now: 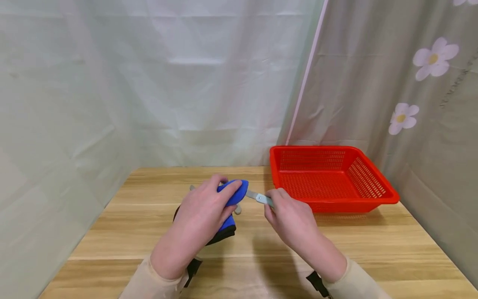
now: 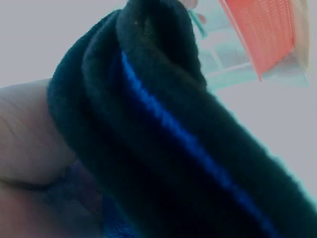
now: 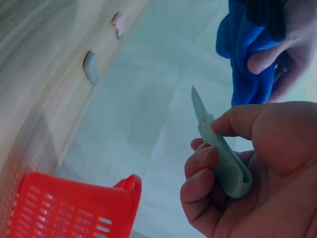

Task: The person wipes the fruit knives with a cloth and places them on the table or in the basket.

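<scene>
blue fuzzy cloth [image 1: 239,196] gripped in left hand [image 1: 201,211]; right hand [image 1: 293,215] grips pointed folding knife [image 3: 230,168]

Slanting lettering [image 1: 456,86] stood on the curtain [image 1: 444,141], between two and three o'clock in the head view; it looked like "SUMMER", but was too blurred to read surely.

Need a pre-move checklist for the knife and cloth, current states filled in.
1. Knife held by its handle in right hand: ok.
2. Blade unfolded: ok.
3. Blue cloth gripped in left hand: ok.
4. Blade apart from cloth and left hand: ok, gap in right wrist view.
5. Table by left hand free of loose items: not ok, small pale item there.
6. Blade clean on both sides: cannot tell.
</scene>
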Tool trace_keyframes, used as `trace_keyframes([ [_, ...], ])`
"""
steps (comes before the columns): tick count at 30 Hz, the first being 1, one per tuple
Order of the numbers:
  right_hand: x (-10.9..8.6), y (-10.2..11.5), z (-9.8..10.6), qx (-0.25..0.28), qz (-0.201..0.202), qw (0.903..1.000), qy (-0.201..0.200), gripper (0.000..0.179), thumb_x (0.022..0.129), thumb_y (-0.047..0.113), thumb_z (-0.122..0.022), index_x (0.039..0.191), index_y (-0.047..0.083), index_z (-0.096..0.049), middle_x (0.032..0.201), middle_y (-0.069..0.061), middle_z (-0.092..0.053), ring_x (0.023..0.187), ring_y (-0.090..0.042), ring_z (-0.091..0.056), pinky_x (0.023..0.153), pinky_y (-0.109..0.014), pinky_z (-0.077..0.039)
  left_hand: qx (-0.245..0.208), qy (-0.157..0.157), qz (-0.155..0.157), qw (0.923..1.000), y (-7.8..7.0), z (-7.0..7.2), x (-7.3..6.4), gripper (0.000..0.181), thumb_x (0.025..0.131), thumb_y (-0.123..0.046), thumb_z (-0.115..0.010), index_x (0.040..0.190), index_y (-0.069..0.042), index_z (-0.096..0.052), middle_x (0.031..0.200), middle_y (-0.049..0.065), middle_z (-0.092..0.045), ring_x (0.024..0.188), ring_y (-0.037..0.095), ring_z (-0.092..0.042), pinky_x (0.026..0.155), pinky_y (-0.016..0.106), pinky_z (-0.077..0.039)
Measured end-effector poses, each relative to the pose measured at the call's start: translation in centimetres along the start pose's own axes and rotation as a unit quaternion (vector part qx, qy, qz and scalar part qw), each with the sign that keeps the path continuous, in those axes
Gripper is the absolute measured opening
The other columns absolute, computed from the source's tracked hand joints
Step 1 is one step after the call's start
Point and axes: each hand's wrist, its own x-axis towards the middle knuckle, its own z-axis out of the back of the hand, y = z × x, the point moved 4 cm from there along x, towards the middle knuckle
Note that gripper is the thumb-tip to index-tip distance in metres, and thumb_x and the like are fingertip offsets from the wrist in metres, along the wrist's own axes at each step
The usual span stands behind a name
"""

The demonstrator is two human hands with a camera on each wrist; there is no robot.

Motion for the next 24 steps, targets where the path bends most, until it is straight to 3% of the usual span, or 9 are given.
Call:
trace_keyframes([
  [9,-0.2,0.3,0.5,0.032,-0.008,0.9994,0.009,0.018,0.096,0.009,-0.083,0.11,0.006,-0.072,0.081,0.004,-0.055,0.057,-0.006,-0.045,0.045,-0.021,-0.037,0.01,-0.013,-0.03,0.9994,-0.9,-0.6,0.3,0.057,0.091,-0.028,-0.094,0.142,-0.011,-0.075,0.135,0.01,-0.066,0.1,0.03,-0.073,0.082,0.044,-0.065],
  [17,-0.2,0.4,1.1,0.04,0.002,0.9992,0.002,0.019,0.096,0.009,-0.084,0.11,0.007,-0.072,0.083,0.003,-0.056,0.058,-0.006,-0.047,0.045,-0.021,-0.037,0.015,-0.002,-0.034,0.9993,-1.3,-0.9,0.3,0.055,0.092,-0.028,-0.094,0.143,-0.017,-0.073,0.135,0.004,-0.07,0.091,0.025,-0.071,0.075,0.039,-0.064],
  [24,-0.4,0.5,1.5,0.034,0.006,0.9994,-0.004,0.018,0.096,0.009,-0.083,0.11,0.007,-0.072,0.083,0.003,-0.058,0.058,-0.006,-0.047,0.046,-0.021,-0.037,0.028,0.001,-0.043,0.9987,-1.7,-1.0,0.3,0.052,0.091,-0.028,-0.094,0.139,-0.022,-0.076,0.137,0.004,-0.07,0.094,0.027,-0.071,0.073,0.04,-0.063],
])
